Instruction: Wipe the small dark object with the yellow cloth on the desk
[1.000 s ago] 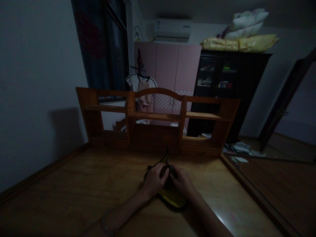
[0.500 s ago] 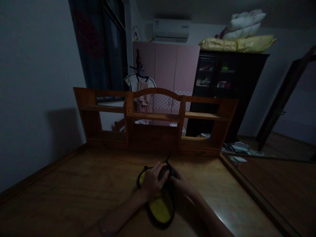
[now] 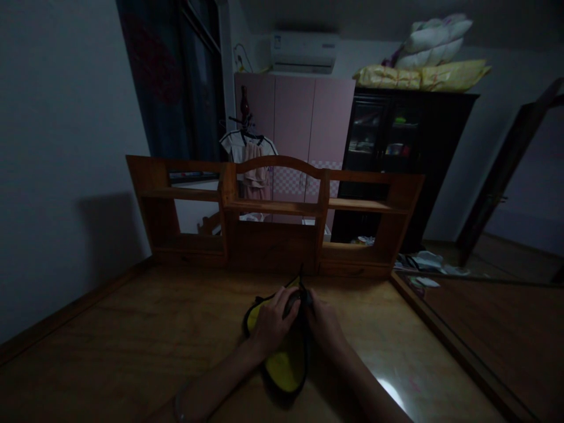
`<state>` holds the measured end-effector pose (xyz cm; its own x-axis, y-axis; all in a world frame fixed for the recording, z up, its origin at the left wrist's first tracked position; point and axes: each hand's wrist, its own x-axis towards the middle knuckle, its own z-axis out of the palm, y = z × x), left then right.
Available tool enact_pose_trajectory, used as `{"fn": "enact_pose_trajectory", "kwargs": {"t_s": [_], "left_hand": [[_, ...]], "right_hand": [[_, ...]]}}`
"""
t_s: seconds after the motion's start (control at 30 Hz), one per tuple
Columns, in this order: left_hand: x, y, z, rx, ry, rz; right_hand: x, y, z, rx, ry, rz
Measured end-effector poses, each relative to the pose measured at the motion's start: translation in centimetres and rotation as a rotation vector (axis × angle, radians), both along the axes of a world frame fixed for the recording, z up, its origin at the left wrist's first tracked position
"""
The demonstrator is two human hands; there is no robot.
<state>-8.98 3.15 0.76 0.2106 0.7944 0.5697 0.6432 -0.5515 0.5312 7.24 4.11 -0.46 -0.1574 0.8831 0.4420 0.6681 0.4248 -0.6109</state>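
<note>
A yellow pouch-like fabric item with black edging [image 3: 282, 367] lies on the wooden desk [image 3: 132, 341] right in front of me. My left hand [image 3: 271, 323] rests on its upper left part, fingers curled over the cloth. My right hand [image 3: 324, 326] presses against its right side, fingers closed near the top, where a thin black cord or strap [image 3: 301, 275] sticks upward. Both hands meet at a dark part of the item that I cannot make out in the dim light.
A wooden shelf unit [image 3: 273, 217] stands along the desk's far edge. Behind it are a pink wardrobe [image 3: 304, 117], a dark cabinet [image 3: 405, 147] with bundles on top, hanging clothes [image 3: 251, 158] and an air conditioner [image 3: 305, 51]. The wall runs along the left.
The yellow item has shifted from lying toward the right to lying lengthwise toward me, with more of its yellow face showing. Both hands stayed at its top end.
</note>
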Motion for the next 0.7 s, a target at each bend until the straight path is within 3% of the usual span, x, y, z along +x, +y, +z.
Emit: {"fn": "enact_pose_trajectory", "kwargs": {"t_s": [0.37, 0.53, 0.7], "left_hand": [[0.3, 0.1, 0.0, -0.059, -0.033, -0.001], [0.1, 0.3, 0.0, -0.058, -0.026, 0.021], [-0.1, 0.4, 0.3, -0.025, 0.002, 0.051]], "right_hand": [[0.5, 0.2, 0.2, 0.003, -0.135, -0.189], [0.3, 0.1, 0.0, 0.005, 0.146, -0.032], [-0.4, 1.1, -1.3, -0.083, 0.4, 0.099]]}}
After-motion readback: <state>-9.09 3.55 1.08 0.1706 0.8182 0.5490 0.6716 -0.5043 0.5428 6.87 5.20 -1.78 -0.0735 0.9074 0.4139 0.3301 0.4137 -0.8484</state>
